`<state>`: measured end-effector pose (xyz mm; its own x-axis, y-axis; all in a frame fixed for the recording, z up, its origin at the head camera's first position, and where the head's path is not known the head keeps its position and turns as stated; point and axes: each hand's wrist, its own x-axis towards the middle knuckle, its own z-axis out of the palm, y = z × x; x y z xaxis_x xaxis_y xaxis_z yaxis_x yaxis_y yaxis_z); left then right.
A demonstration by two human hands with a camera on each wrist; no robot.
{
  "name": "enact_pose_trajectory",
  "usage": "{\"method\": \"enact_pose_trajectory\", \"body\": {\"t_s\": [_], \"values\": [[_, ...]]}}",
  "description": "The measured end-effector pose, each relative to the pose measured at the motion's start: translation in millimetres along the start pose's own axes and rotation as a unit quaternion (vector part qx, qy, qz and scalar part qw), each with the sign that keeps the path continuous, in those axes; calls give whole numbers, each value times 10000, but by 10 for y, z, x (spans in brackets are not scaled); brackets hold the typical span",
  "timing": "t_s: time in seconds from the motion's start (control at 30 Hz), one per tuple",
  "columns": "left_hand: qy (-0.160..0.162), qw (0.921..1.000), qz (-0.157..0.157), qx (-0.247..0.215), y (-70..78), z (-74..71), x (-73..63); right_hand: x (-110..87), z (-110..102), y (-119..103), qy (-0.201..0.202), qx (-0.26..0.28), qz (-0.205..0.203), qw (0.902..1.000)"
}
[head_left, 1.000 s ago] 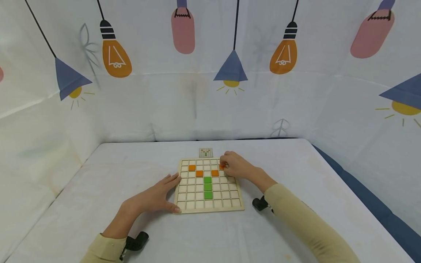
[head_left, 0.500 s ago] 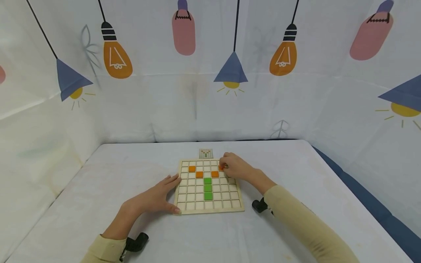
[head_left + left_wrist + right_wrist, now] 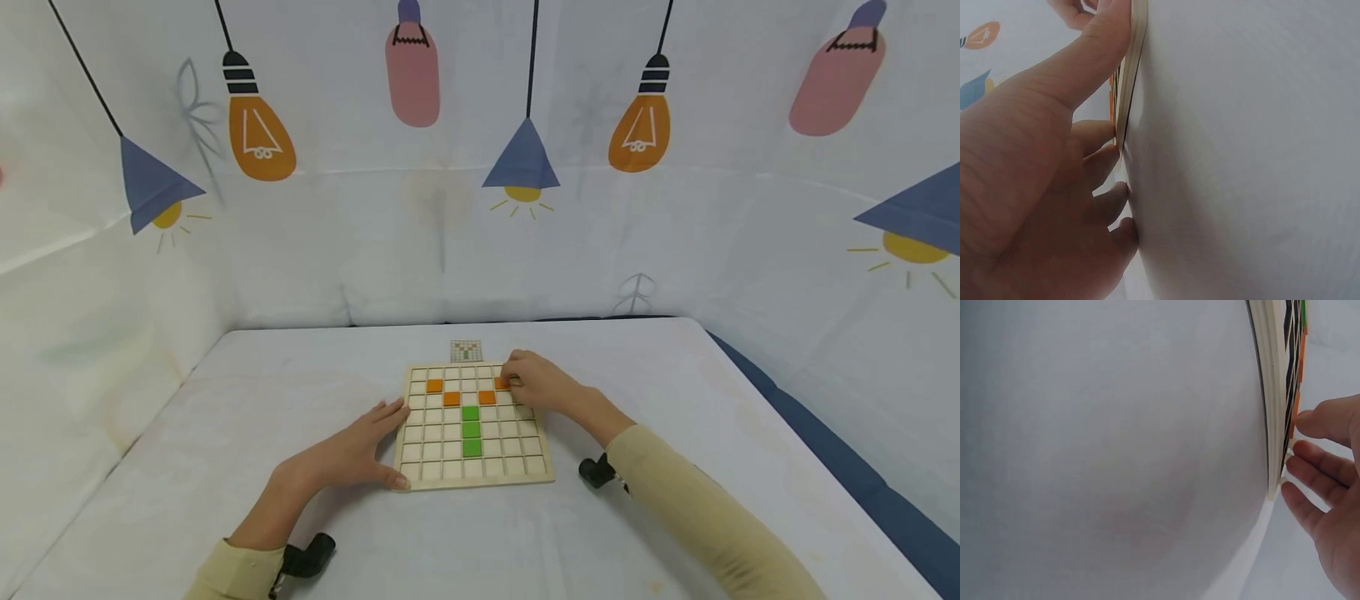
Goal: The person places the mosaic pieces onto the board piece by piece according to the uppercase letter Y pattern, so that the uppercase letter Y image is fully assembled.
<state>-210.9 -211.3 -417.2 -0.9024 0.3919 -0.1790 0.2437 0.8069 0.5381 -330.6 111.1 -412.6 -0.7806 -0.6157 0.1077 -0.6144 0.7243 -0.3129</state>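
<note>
A square wooden grid board (image 3: 517, 480) lies on the white table in the head view. Green tiles (image 3: 471, 430) form a short column in its middle, and orange tiles (image 3: 452, 399) slant outward above them. My left hand (image 3: 341, 452) rests at the board's left side, fingers spread, thumb at the near corner. At the upper right of the grid, my right hand (image 3: 546, 383) pinches an orange tile (image 3: 501, 383), which its fingers partly cover. In the right wrist view the thumb touches the orange tile and the fingertips (image 3: 1300, 449) sit close by at the board's edge.
Just behind the board lies a small card (image 3: 466, 351) with a grid pattern. The white table (image 3: 480, 550) meets a white cloth backdrop (image 3: 337, 233) printed with lamps and bulbs. Dark blue fabric (image 3: 825, 433) shows past the table's right edge.
The head view has shifted slightly. Both hands keep their places at the board, and a little more of the orange tile shows beside the right fingers.
</note>
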Motion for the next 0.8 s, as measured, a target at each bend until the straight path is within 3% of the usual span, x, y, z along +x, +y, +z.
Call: {"method": "enact_pose_trajectory", "body": {"t_s": [0.8], "values": [[5, 10000, -20, 35, -21, 14, 10, -151, -65, 159, 191, -70, 69, 9998]]}}
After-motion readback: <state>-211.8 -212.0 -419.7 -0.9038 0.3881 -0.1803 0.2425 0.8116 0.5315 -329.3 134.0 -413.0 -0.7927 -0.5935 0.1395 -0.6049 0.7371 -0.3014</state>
